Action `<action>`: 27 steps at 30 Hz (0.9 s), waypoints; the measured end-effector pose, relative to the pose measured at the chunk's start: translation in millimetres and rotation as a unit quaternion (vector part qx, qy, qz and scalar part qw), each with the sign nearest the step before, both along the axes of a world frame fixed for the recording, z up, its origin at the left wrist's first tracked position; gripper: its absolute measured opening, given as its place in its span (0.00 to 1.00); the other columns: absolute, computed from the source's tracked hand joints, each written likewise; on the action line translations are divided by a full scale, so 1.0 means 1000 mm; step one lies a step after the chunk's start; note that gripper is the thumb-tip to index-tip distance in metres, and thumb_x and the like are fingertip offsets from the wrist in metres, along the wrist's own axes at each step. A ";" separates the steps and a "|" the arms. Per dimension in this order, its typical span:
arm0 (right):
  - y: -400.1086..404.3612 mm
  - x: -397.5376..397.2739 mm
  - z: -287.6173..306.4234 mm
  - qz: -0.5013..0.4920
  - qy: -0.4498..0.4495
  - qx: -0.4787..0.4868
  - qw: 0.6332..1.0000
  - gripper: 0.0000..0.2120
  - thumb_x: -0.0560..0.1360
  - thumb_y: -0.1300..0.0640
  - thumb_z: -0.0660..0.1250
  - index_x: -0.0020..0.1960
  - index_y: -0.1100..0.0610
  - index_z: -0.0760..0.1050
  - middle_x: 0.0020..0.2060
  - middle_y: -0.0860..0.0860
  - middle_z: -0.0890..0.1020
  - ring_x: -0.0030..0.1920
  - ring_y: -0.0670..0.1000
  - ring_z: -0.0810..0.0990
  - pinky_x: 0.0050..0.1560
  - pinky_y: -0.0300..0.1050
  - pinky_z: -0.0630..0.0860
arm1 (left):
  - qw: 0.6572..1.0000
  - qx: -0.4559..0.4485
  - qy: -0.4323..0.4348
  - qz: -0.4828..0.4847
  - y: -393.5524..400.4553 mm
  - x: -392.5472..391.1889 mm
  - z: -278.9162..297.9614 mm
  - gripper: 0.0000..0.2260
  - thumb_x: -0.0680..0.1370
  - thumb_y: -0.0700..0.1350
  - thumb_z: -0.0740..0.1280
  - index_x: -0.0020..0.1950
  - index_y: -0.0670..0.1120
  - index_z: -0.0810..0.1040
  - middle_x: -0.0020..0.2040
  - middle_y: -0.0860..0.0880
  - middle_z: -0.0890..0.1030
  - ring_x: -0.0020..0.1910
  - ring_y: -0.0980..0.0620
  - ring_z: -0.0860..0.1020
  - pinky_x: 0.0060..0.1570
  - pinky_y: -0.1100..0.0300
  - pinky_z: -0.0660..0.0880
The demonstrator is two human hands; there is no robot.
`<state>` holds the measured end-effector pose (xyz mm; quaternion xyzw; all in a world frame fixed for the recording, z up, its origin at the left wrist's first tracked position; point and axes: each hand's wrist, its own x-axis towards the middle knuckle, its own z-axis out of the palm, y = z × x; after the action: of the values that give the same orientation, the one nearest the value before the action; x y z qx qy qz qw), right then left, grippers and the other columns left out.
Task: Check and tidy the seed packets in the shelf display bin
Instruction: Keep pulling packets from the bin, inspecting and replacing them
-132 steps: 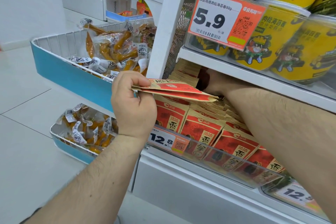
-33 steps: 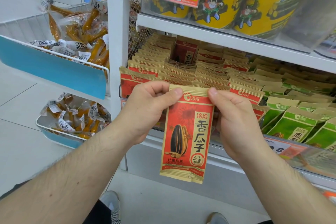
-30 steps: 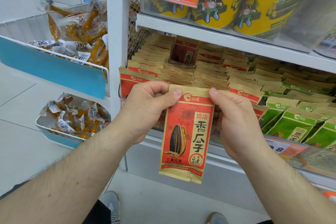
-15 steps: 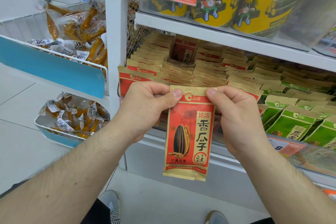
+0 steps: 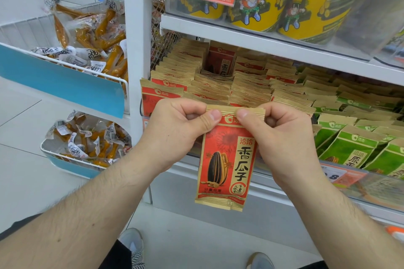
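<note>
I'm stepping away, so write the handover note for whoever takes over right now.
Left hand: pinches the top left corner of the red seed packet.
Right hand: pinches the top right corner of the same packet.
The packet hangs upright, face toward the camera, in front of the shelf bin, out of its rows.
The other red packets stand in rows in the bin, green packets to their right.
Done: one packet pulled out and held up for checking.
Left: return it to a red row, then check and straighten the rest.
</note>
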<state>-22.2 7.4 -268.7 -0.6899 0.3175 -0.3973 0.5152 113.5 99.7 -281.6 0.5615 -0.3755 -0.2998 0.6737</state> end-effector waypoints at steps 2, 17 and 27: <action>-0.001 0.001 0.000 -0.012 0.002 0.003 1.000 0.15 0.73 0.55 0.72 0.32 0.60 0.76 0.25 0.52 0.77 0.28 0.51 0.76 0.29 0.43 0.72 | 1.000 0.001 -0.002 0.003 0.000 0.000 0.001 0.08 0.67 0.49 0.70 0.38 0.46 0.84 0.33 0.44 0.84 0.31 0.50 0.83 0.29 0.58 0.79; -0.005 -0.005 0.003 0.104 0.046 0.123 0.986 0.11 0.78 0.58 0.65 0.40 0.65 0.76 0.31 0.57 0.84 0.28 0.52 0.82 0.25 0.41 0.75 | 0.989 0.088 0.075 -0.097 0.004 0.010 0.006 0.16 0.69 0.50 0.69 0.54 0.46 0.79 0.45 0.45 0.86 0.42 0.47 0.84 0.39 0.55 0.82; -0.020 -0.018 0.004 0.309 0.124 0.097 0.938 0.22 0.65 0.68 0.72 0.58 0.60 0.76 0.47 0.65 0.84 0.40 0.61 0.81 0.38 0.47 0.79 | 0.986 0.008 0.151 -0.068 0.005 0.018 0.007 0.15 0.67 0.44 0.70 0.52 0.44 0.80 0.45 0.45 0.86 0.39 0.49 0.85 0.37 0.56 0.82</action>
<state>-39.9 -12.4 -264.7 -0.7442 0.1873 -0.0972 0.6337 131.0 104.3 -274.1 0.4888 -0.3041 -0.4292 0.6960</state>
